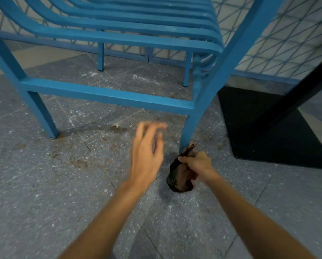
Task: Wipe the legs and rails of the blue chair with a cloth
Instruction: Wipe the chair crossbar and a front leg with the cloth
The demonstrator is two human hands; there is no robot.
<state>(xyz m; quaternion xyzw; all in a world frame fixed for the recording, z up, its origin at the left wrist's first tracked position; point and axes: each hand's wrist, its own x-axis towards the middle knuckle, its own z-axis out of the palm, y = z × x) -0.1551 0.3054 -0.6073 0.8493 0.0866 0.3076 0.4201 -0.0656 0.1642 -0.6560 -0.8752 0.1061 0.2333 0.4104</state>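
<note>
At the foot of the near right leg (189, 130) of the blue chair (107, 41), the right hand (197, 162) was closed around a dark, bunched cloth (178, 177). The upper end of the cloth touched the base of that leg; the remainder hung below the hand, close to the floor (44, 193). The left hand (147, 152) was held in the air just left of the leg, empty, with fingers spread and slightly curled; motion blur softened its outline. It touched neither chair nor cloth. A horizontal rail (107, 95) joined the two near legs above both hands. The chair stood on the speckled grey floor, which carried brown dirt and pale dust beneath the seat. A black slab (268, 131) lay on the floor to the right of the chair.
</note>
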